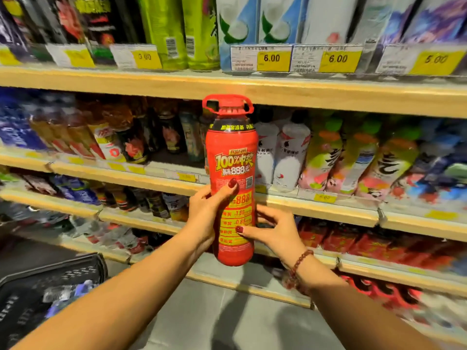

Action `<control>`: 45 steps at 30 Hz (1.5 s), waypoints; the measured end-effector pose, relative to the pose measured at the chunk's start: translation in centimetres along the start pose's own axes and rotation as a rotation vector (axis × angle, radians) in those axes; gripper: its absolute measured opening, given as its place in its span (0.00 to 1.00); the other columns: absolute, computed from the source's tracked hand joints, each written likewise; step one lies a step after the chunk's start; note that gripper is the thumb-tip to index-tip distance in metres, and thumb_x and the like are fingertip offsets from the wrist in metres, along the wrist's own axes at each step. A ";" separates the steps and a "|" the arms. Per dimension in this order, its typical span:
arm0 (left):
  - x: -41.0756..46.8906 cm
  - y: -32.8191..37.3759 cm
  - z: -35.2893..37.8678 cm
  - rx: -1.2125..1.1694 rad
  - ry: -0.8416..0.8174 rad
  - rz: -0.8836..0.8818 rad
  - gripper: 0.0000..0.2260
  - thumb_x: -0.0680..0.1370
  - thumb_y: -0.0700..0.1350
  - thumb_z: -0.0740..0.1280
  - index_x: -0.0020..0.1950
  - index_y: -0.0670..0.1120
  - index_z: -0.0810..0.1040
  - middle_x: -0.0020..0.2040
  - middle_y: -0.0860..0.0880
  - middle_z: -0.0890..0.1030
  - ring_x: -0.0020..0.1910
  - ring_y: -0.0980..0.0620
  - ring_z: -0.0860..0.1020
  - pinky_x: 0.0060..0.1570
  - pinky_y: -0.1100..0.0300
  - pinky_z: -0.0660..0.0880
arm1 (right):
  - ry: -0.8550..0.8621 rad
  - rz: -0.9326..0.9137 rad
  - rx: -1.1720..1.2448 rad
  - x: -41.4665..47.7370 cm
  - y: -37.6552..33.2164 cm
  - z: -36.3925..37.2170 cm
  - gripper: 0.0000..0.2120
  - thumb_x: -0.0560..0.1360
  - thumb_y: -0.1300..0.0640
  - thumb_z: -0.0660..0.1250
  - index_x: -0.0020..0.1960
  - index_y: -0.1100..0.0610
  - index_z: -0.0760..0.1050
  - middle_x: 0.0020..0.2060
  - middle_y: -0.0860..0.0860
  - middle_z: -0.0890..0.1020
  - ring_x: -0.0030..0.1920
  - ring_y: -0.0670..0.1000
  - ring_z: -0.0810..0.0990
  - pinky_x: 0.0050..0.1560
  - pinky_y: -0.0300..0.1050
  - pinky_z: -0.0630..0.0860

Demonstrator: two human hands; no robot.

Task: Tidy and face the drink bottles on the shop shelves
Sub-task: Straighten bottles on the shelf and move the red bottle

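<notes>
Two forearms enter from the bottom edge, elbows cut off. Bead bracelet (300, 261) on the right wrist.

Black basket (75, 270) at lower left, cropped by the frame. It holds wrapped goods, too blurred to identify.

Left hand (204, 213) grips the red bottle (232, 173) at mid-height. The thumb lies on the front label and the fingers go behind, hidden. Right hand (275, 233) grips lower down on the right side, thumb on the label and fingers curled round the back, tips out of sight.

Bottle is upright, held in the air in front of the shelves (328, 97) and touching none of them. Its cap is level with the second row and its base is in front of a lower board. The bottle has a red body, a red cap with a loop on each side and a black neck band. Large yellow print reads "100%" and "888", with a small QR code and yellow panels below. Liquid level is not visible.

Behind the bottle:
- Second row: white bottles (285, 152) just to its right and dark bottles to its left. Everything towards both edges is smeared.
- Lower right: red packs (353, 243), labels unreadable.
- Top row: green bottles (177, 29) and blue-white cartons (240, 21), tops cut off.
- Yellow price tags (271, 58) read 3.00, 6.00, 6.00 and 5.00.
</notes>
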State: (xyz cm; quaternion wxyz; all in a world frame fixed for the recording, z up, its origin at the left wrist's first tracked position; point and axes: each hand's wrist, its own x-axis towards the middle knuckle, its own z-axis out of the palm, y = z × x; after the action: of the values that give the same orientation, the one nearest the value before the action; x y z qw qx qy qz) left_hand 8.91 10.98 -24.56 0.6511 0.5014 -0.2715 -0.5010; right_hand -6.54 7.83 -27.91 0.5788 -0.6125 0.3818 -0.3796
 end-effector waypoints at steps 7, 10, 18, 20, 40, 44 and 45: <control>-0.8 -2.0 -0.1 0.025 -0.154 -0.013 0.20 0.61 0.49 0.77 0.50 0.44 0.83 0.48 0.41 0.85 0.46 0.44 0.83 0.42 0.53 0.80 | 0.104 0.049 0.005 -3.1 1.7 0.1 0.23 0.62 0.68 0.78 0.50 0.45 0.80 0.42 0.39 0.85 0.48 0.41 0.83 0.46 0.37 0.80; -1.4 -4.3 0.3 0.003 -0.176 -0.043 0.18 0.61 0.49 0.75 0.49 0.45 0.83 0.47 0.42 0.85 0.45 0.45 0.83 0.44 0.53 0.81 | 0.120 0.064 0.006 -4.7 2.9 -0.8 0.23 0.63 0.68 0.77 0.51 0.46 0.80 0.43 0.39 0.85 0.49 0.41 0.83 0.44 0.35 0.79; -1.0 -13.9 0.3 -0.049 -0.226 -0.112 0.11 0.66 0.45 0.74 0.48 0.47 0.83 0.46 0.44 0.85 0.46 0.47 0.83 0.43 0.54 0.80 | 0.195 0.102 0.020 -7.8 10.0 -3.2 0.25 0.63 0.70 0.76 0.56 0.51 0.79 0.47 0.46 0.85 0.50 0.43 0.83 0.48 0.40 0.80; -0.2 -16.9 -0.1 -0.056 -0.251 -0.126 0.11 0.67 0.44 0.73 0.48 0.46 0.83 0.45 0.45 0.85 0.44 0.48 0.84 0.42 0.56 0.80 | 0.210 0.115 0.052 -8.0 13.1 -3.7 0.25 0.63 0.71 0.76 0.57 0.54 0.79 0.49 0.49 0.85 0.52 0.48 0.83 0.49 0.43 0.80; 7.9 -47.9 -9.1 0.001 -0.353 -0.026 0.13 0.63 0.43 0.77 0.47 0.48 0.84 0.44 0.48 0.86 0.44 0.51 0.84 0.40 0.60 0.79 | 0.236 0.105 -0.104 -5.5 45.5 -6.3 0.33 0.64 0.70 0.76 0.67 0.60 0.71 0.56 0.53 0.81 0.53 0.47 0.82 0.50 0.42 0.81; 8.7 -51.0 -10.1 0.014 -0.356 -0.013 0.14 0.62 0.43 0.77 0.46 0.49 0.84 0.44 0.47 0.86 0.44 0.49 0.84 0.41 0.59 0.79 | 0.292 -0.013 -0.015 -3.8 44.8 -7.9 0.29 0.69 0.72 0.70 0.68 0.61 0.68 0.62 0.58 0.77 0.59 0.52 0.78 0.55 0.47 0.79; 8.8 -51.6 -10.3 0.029 -0.355 -0.012 0.15 0.61 0.44 0.78 0.46 0.49 0.84 0.44 0.47 0.86 0.43 0.49 0.84 0.41 0.59 0.79 | 0.296 -0.028 -0.019 -3.3 44.2 -8.2 0.27 0.71 0.68 0.69 0.68 0.60 0.68 0.62 0.59 0.76 0.61 0.53 0.77 0.57 0.48 0.78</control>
State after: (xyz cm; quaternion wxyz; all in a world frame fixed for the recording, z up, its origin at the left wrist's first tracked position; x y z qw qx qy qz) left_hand 1.20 7.02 -77.24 0.5826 0.4163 -0.3864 -0.5814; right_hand -16.60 5.64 -71.77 0.5049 -0.5608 0.4577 -0.4702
